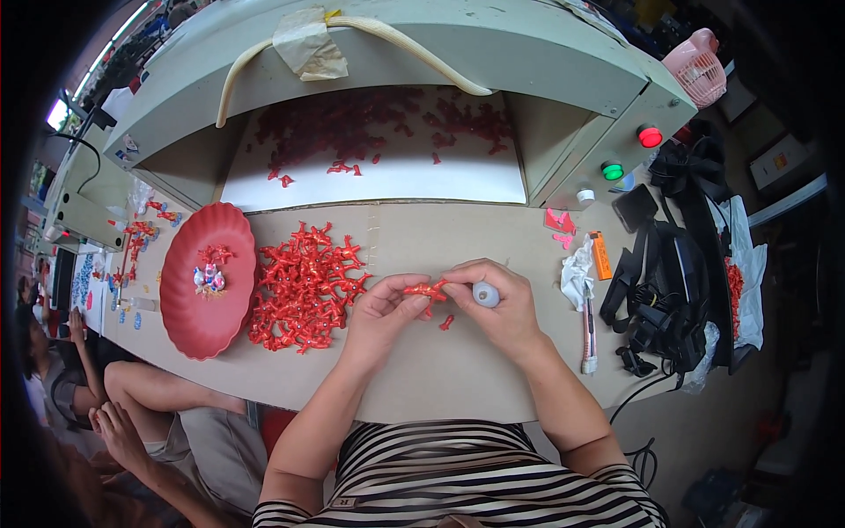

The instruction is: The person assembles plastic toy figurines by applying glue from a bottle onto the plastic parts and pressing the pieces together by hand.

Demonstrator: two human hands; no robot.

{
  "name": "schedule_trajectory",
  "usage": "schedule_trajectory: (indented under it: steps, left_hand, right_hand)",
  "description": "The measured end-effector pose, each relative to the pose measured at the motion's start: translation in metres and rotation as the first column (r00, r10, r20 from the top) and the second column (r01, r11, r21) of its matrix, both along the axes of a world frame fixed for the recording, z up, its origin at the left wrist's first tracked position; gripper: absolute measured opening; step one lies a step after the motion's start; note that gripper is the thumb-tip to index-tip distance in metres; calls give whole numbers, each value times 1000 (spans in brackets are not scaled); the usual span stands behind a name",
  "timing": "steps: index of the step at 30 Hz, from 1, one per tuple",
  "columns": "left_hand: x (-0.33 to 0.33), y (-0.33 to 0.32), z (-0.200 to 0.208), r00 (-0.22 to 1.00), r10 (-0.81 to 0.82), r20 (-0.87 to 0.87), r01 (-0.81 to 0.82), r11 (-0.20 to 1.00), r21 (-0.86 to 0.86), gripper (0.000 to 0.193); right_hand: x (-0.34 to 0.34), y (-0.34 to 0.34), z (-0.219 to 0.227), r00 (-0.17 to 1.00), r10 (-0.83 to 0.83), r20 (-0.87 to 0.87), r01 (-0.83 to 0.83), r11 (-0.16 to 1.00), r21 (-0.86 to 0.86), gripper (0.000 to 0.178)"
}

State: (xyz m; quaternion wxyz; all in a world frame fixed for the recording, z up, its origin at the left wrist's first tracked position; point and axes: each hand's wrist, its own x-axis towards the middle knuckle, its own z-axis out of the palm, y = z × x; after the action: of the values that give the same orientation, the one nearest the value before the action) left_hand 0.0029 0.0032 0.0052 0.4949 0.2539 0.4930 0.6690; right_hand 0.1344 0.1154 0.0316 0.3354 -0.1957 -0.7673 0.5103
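Note:
My left hand point(385, 310) and my right hand point(493, 304) meet over the middle of the beige table point(458, 370), both pinching a small red plastic figure point(425, 289). My right hand also grips a small white-capped tool or bottle point(485, 294) in its palm. One tiny red piece point(446, 323) lies on the table just below the hands. A heap of several red plastic figures point(304, 286) sits left of my left hand.
A red scalloped plate point(189, 308) with a few small pieces lies left of the heap. A grey machine hood point(422, 62) with red pieces beneath stands behind. Black straps and gear point(669, 282), an orange lighter point(600, 255) and tissue point(576, 273) lie right. Another person sits lower left.

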Motion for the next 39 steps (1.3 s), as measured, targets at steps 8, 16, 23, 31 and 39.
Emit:
schedule_trajectory:
  steps: [8, 16, 23, 31, 39]
  left_hand:
    - [0, 1, 0, 1000, 26, -10, -26, 1000, -2, 23]
    - [1, -1, -3, 997, 59, -56, -59, 998, -13, 23]
    - [2, -1, -3, 995, 89, -55, -89, 996, -5, 23]
    - [1, -2, -4, 991, 97, -88, -99, 995, -18, 22]
    - [1, -1, -4, 991, 102, -84, -103, 995, -9, 20]
  right_hand:
    - [0, 4, 0, 1000, 18, 16, -20, 987, 157, 12]
    - [-1, 4, -1, 998, 41, 40, -47, 984, 170, 11]
    - [-2, 3, -2, 997, 44, 58, -50, 992, 114, 14]
    - [-3, 3, -6, 997, 66, 46, -69, 995, 70, 14]
    - [-3, 3, -7, 997, 56, 58, -60, 996, 65, 15]
